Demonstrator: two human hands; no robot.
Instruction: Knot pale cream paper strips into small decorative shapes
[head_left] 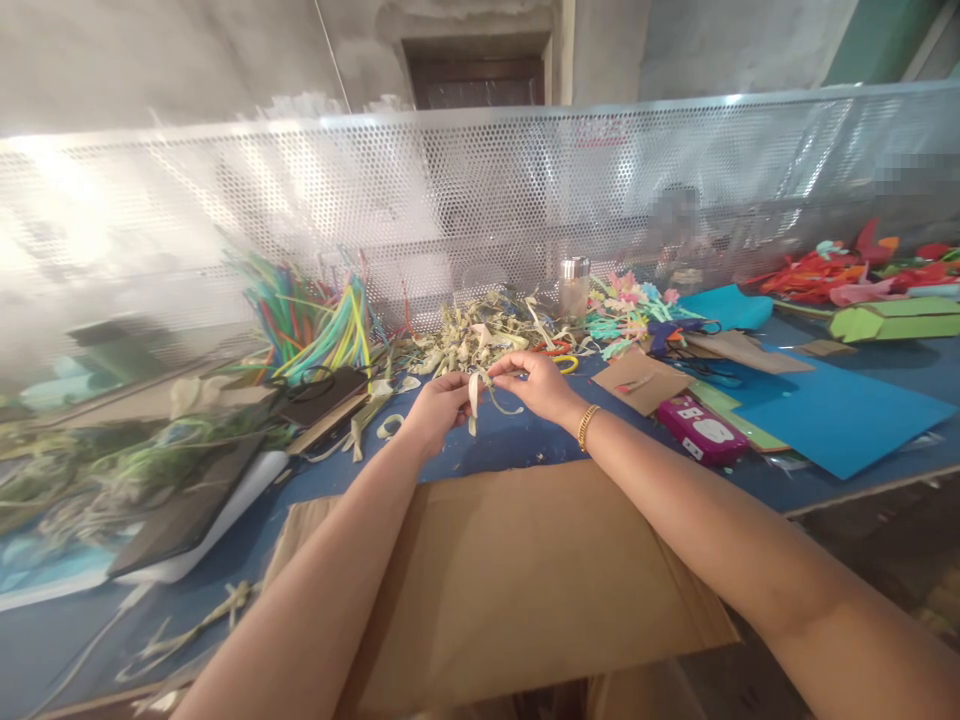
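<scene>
Both my hands meet above the blue table, just past a brown cardboard sheet. My left hand pinches one end of a pale cream strip that hangs down between the hands. My right hand, with a gold bracelet on its wrist, pinches the other end, where a thin curl of the strip loops out. Fingers of both hands are closed on the strip. Behind them lies a heap of pale dried strips and stems.
A bundle of coloured tubes stands at the left, near a dark tray. A metal cup, paper flowers, a pink box, blue paper and red paper pieces lie right. A perforated metal screen backs the table.
</scene>
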